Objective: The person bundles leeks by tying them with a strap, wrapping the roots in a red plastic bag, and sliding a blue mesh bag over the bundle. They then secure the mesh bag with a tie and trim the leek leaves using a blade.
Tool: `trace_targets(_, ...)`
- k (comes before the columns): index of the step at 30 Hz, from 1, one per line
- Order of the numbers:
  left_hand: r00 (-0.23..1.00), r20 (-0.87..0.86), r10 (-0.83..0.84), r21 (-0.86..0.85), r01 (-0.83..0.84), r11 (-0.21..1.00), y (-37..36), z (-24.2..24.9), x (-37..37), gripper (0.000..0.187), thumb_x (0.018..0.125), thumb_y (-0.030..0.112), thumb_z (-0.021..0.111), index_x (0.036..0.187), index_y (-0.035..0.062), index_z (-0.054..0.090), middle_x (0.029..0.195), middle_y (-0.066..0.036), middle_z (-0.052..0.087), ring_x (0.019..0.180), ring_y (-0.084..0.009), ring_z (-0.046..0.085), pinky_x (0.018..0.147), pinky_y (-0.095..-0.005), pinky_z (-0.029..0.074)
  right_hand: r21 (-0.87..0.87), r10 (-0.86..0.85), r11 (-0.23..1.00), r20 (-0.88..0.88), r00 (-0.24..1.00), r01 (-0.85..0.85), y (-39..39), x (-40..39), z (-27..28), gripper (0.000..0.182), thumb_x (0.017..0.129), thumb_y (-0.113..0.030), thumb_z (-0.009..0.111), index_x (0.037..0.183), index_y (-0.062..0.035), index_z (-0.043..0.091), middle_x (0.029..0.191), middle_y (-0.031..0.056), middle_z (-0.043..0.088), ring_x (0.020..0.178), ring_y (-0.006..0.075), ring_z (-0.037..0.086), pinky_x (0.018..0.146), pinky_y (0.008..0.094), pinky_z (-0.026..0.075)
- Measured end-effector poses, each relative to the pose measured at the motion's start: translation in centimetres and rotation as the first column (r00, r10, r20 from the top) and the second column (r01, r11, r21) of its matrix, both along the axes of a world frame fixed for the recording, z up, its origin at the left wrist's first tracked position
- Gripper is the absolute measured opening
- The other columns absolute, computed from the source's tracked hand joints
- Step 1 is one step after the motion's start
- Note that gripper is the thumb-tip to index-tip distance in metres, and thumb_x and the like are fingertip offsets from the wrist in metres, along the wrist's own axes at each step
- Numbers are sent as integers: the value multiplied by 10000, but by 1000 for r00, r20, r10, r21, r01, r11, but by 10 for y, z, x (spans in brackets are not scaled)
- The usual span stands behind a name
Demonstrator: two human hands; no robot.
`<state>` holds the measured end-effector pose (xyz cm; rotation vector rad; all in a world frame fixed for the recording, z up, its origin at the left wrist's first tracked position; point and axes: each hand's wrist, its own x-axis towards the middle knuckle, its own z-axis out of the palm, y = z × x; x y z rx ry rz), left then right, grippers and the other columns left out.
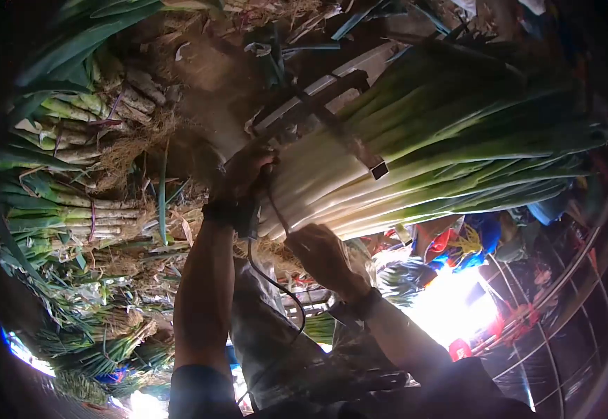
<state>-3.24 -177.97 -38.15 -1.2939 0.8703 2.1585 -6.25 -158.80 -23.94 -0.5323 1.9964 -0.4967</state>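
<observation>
A large bundle of long green onions (415, 150), white at the stem ends and green toward the right, lies across a metal frame (332, 115). At its white end a thin dark tie strip (277, 211) runs between my two hands. My left hand (248, 167) is closed at the upper side of the white ends, at the strip's upper end; its fingertips are partly in shadow. Lower down, my right hand (323, 257) pinches the strip's other end, beneath the stems. The bundle's root ends are partly hidden behind my hands.
Several tied bundles of green onions (87, 213) lie along the left, with roots and loose leaves on the soil. A dark cable (269, 279) hangs from my left wrist. A square metal bar end (378, 170) juts over the bundle. Curved rods (555, 307) stand at the right.
</observation>
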Motion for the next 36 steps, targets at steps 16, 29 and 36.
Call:
trace_targets(16,965,-119,233,158,-214,964,11,-21,27,277,989,164,511,1229,36,566,1072,-78,650,900,-195,661,723,-324,535,266,-783,433,584,213,861,-68,-14,-41,362,1020,-263,502,702,-97,456,575,-3,386,481,95,351,456,269,292)
trace_targets(29,960,-182,-211,-280,155,947,32,-54,27,201,915,135,490,964,66,673,630,4,512,553,-123,496,501,-302,412,-207,-297,937,-47,954,282,-23,32,-50,185,958,-158,535,828,-36,583,613,69,522,589,144,570,547,301,447)
trace_targets(36,928,-109,-356,-804,128,580,34,-41,39,188,931,237,519,874,79,603,587,-8,506,509,-129,493,484,-296,420,229,-761,593,472,445,772,-65,-4,-21,408,1022,-310,476,676,-95,463,542,11,416,466,112,380,472,276,308)
